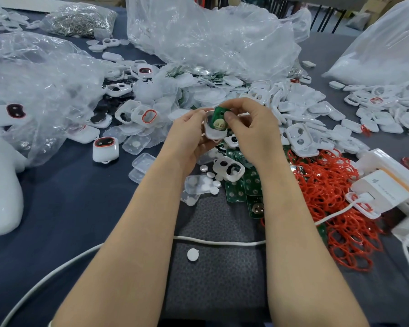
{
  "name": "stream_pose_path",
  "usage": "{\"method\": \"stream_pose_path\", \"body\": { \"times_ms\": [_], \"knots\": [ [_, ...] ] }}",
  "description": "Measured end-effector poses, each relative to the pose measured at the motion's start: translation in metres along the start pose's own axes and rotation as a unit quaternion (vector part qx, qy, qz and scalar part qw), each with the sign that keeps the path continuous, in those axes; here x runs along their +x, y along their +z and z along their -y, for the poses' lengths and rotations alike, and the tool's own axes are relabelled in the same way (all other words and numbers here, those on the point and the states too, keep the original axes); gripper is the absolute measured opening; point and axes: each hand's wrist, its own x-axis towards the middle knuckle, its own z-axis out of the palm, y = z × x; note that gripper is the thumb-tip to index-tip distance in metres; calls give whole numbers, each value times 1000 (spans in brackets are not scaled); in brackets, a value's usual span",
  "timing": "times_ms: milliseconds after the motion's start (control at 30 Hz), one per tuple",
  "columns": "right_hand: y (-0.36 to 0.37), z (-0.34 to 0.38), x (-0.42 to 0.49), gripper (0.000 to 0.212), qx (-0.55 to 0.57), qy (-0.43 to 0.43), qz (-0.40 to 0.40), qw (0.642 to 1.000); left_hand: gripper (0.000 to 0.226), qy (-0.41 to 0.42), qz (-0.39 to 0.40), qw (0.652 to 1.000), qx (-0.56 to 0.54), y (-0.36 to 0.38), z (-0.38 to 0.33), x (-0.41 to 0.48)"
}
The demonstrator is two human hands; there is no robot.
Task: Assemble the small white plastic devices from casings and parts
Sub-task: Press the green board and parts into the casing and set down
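Two parts are meeting: my left fingers (194, 117) are gripping a white casing (214, 135), my right fingers (233, 105) pinching a green board (219, 118) against it.

I see a green board (219, 119) with a gold spot, and a white casing (212, 135). The rings (328, 185) are red. The table cloth (69, 197) is dark blue, and the mat (217, 274) is grey with tiny dots.
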Motion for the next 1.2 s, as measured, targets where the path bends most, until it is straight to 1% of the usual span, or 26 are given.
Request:
{"method": "stream_pose_path", "body": {
  "times_ms": [167, 333, 733, 967, 1200],
  "knots": [
    [0, 0, -2, 18, -29, -13, 4, 999, 19, -4, -3, 1000, 10, 0, 0, -1],
    [-1, -1, 0, 19, -8, -3, 9, 1000, 25, 3, 3, 1000, 18, 1, 0, -2],
    [1, -4, 0, 22, -28, 14, 35, 999, 22, 6, 10, 1000, 23, 1, 0, -2],
    [4, -5, 0, 19, -71, 3, 11, 997, 22, 8, 13, 1000, 24, 0, 1, -1],
    [8, -6, 0, 19, -90, -11, -6, 996, 22, 11, 12, 1000, 19, 0, 1, -1]
  ]
}}
